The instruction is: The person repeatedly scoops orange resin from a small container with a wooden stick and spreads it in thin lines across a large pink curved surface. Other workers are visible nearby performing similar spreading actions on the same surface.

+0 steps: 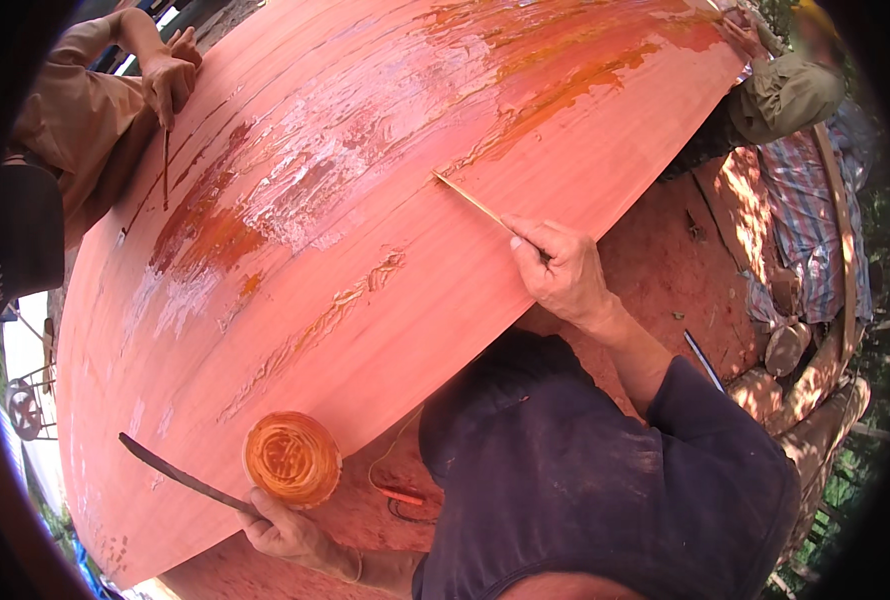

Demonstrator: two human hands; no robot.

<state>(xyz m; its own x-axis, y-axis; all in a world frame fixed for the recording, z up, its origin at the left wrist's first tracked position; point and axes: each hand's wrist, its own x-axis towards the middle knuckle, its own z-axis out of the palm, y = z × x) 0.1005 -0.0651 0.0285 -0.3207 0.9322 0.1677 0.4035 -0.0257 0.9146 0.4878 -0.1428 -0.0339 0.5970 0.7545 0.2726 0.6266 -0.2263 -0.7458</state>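
Note:
My right hand is closed round a thin, pale stick. The stick's far tip touches a large, curved, reddish wooden surface at the end of a streak of glossy orange-brown paste. Lower left, the fingers of my left hand grip a dark, slightly curved flat stick, which points up and left across the wood. Right against that hand is a round bowl of thick orange paste; whether my fingers also support it is hidden. A second ridge of paste lies between my hands.
At upper left a co-worker's hand holds a thin brown stick over the wood. Another person's hand rests at the far right edge. Striped sheeting and logs lie right; an orange-handled tool is on the ground.

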